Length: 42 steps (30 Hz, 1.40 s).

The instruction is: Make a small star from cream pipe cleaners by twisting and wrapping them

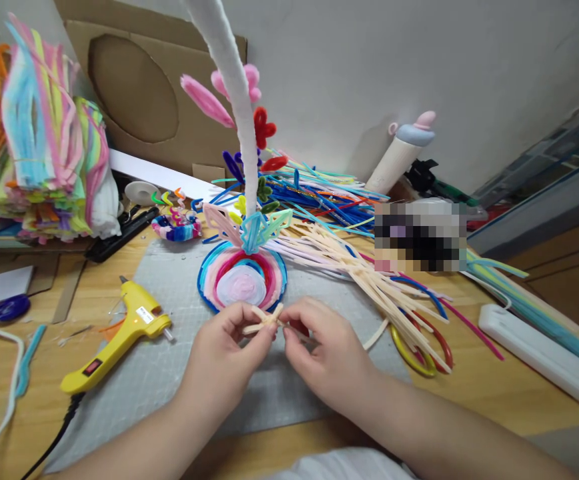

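Between my two hands is a cream pipe cleaner (268,319), bent into a small crossed shape. My left hand (232,350) pinches its left side between thumb and fingers. Closed on the right side of the same piece is my right hand (327,350); its fingertips partly hide the strand. Just beyond my fingers lies a round base (242,283) coiled from pink, red and blue pipe cleaners. A thick white stem (247,133) rises behind it, with pink, red, purple and green fuzzy flowers along it and pastel petal shapes at its foot.
A yellow hot glue gun (119,340) lies left on the grey cutting mat (169,393). Loose cream pipe cleaners (369,273) spread to the right, near a white power strip (539,357). Bundled pipe cleaners (44,133) stand at the back left; a white bottle (402,153) leans against the wall.
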Each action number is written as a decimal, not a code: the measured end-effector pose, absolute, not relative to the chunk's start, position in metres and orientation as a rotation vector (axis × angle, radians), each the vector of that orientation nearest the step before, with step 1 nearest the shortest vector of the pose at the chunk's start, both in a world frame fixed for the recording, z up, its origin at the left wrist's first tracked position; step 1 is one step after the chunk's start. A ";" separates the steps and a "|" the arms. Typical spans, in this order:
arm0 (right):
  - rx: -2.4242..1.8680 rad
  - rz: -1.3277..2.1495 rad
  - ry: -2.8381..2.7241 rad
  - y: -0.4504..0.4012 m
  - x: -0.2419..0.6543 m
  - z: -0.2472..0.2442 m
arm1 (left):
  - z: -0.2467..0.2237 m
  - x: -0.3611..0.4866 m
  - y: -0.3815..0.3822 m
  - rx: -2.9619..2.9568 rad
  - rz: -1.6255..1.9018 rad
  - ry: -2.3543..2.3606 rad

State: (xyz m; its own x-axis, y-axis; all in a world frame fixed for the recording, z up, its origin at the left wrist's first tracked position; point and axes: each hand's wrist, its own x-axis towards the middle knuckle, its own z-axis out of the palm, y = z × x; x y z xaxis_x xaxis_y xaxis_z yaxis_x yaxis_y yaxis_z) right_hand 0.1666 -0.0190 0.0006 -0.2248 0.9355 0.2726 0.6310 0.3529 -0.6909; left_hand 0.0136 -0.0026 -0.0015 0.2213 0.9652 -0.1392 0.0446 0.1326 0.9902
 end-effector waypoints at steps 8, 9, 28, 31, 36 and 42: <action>-1.286 0.222 -2.124 -0.019 0.170 0.000 | -0.002 0.015 0.000 1.078 0.914 1.103; -1.257 0.170 -2.150 -0.018 0.171 0.001 | -0.001 0.015 0.001 1.054 0.906 1.094; -1.098 -0.089 -2.243 -0.019 0.174 0.002 | 0.004 0.008 0.006 0.913 0.829 1.046; -1.076 -0.143 -2.251 -0.019 0.174 0.000 | 0.004 0.008 0.004 1.053 0.836 1.118; -1.092 -0.157 -2.308 -0.019 0.175 0.002 | 0.007 0.005 0.005 1.368 0.760 1.193; -1.080 0.109 -2.433 -0.015 0.177 0.010 | 0.007 0.000 0.009 1.705 0.557 1.207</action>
